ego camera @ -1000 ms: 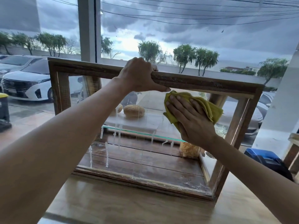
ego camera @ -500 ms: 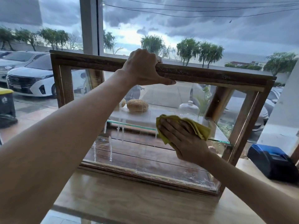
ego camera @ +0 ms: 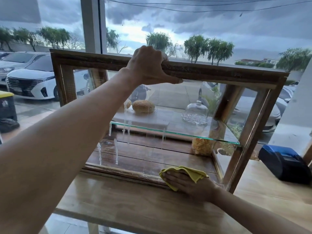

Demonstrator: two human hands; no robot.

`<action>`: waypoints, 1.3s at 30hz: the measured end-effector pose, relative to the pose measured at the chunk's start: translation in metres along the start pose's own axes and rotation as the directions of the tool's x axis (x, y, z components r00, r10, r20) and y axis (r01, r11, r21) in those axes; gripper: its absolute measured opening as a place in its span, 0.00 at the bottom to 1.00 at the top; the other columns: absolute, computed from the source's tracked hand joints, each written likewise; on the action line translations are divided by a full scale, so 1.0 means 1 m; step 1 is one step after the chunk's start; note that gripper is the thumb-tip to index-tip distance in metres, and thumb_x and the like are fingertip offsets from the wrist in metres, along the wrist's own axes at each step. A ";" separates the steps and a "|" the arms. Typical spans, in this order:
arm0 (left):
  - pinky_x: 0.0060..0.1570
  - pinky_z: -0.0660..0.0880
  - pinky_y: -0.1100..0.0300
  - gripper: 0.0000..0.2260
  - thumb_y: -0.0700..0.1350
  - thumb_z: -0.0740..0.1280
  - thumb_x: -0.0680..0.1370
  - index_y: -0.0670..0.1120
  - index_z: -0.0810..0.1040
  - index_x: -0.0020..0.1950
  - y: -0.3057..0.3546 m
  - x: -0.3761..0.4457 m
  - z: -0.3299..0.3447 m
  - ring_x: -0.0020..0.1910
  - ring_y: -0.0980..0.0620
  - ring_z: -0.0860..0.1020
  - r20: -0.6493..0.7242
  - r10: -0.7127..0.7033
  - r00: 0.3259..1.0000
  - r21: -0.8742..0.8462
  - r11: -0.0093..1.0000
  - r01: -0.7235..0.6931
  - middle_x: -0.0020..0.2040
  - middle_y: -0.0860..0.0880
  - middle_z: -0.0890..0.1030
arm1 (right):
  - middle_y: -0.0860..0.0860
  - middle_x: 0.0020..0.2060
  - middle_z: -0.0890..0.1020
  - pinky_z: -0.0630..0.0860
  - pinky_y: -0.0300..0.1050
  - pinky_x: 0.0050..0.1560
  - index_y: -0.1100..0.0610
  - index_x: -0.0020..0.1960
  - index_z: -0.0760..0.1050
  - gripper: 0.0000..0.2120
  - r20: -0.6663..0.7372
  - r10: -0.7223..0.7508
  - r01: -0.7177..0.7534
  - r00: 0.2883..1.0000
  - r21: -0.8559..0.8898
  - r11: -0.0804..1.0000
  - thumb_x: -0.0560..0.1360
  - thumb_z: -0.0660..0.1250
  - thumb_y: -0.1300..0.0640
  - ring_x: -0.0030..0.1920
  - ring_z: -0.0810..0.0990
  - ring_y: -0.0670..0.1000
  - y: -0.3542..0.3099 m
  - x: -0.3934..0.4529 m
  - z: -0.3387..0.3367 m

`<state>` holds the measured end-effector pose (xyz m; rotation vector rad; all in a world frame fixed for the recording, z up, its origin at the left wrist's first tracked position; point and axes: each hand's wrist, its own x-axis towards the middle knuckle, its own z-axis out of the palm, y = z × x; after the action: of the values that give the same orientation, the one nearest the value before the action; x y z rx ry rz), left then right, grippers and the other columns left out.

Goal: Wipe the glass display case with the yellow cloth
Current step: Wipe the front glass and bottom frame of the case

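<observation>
**Yellow cloth reaches the bottom rail**

Yellow cloth (ego camera: 194, 173) has swept from upper right down the front pane to about five o'clock on the glass display case (ego camera: 168, 71). The right hand (ego camera: 189, 184) presses it with flat fingers; the left hand (ego camera: 150, 65) still grips the top rail. Foam streaks (ego camera: 116, 152) at seven o'clock remain unwiped.

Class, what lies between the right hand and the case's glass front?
The yellow cloth, pressed flat under the right hand at the display case bottom edge; head view.
</observation>
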<state>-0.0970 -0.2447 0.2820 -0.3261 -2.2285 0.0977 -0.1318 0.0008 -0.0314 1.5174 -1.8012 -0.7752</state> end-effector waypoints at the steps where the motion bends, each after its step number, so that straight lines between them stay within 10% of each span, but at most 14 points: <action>1: 0.41 0.70 0.63 0.44 0.81 0.52 0.57 0.47 0.83 0.49 0.001 0.000 0.000 0.31 0.52 0.75 0.000 -0.001 1.000 -0.005 1.000 0.001 0.33 0.49 0.82 | 0.51 0.75 0.62 0.48 0.47 0.76 0.58 0.75 0.60 0.27 0.005 -0.026 0.026 1.000 -0.011 1.000 0.76 0.53 0.61 0.75 0.59 0.50 0.001 0.000 -0.001; 5: 0.43 0.73 0.62 0.45 0.81 0.51 0.56 0.47 0.83 0.51 0.002 0.000 -0.001 0.33 0.51 0.78 0.005 -0.007 1.000 -0.014 1.000 0.007 0.34 0.48 0.83 | 0.50 0.73 0.67 0.51 0.47 0.74 0.56 0.73 0.64 0.23 -0.057 -0.100 0.096 0.993 -0.074 0.993 0.78 0.56 0.60 0.73 0.64 0.49 0.006 -0.007 -0.010; 15: 0.48 0.77 0.57 0.46 0.80 0.52 0.56 0.48 0.82 0.55 0.004 -0.001 -0.002 0.38 0.49 0.81 0.010 -0.014 1.000 -0.024 1.000 0.015 0.39 0.49 0.85 | 0.54 0.72 0.67 0.68 0.52 0.66 0.59 0.72 0.65 0.29 -0.484 0.330 -0.333 0.810 0.084 0.939 0.73 0.60 0.74 0.71 0.66 0.53 0.132 0.016 -0.109; 30: 0.48 0.75 0.59 0.45 0.79 0.52 0.56 0.49 0.83 0.54 0.002 -0.001 -0.002 0.37 0.51 0.81 0.006 -0.010 1.000 -0.013 1.000 0.010 0.36 0.50 0.84 | 0.55 0.75 0.60 0.54 0.52 0.75 0.59 0.75 0.60 0.24 -0.283 0.290 -0.301 0.914 0.007 0.954 0.80 0.52 0.57 0.76 0.56 0.54 0.161 0.035 -0.122; 39: 0.50 0.76 0.58 0.46 0.80 0.52 0.55 0.50 0.82 0.55 0.003 -0.001 -0.001 0.38 0.50 0.81 0.015 -0.038 0.999 -0.015 0.999 0.038 0.38 0.49 0.85 | 0.55 0.76 0.57 0.53 0.51 0.76 0.60 0.76 0.57 0.37 -0.215 0.222 -0.225 0.951 0.011 0.974 0.71 0.68 0.63 0.77 0.53 0.54 0.104 0.025 -0.077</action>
<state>-0.0954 -0.2416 0.2815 -0.2924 -2.2498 0.0630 -0.1367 -0.0102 0.1004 1.3051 -1.7611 -0.4917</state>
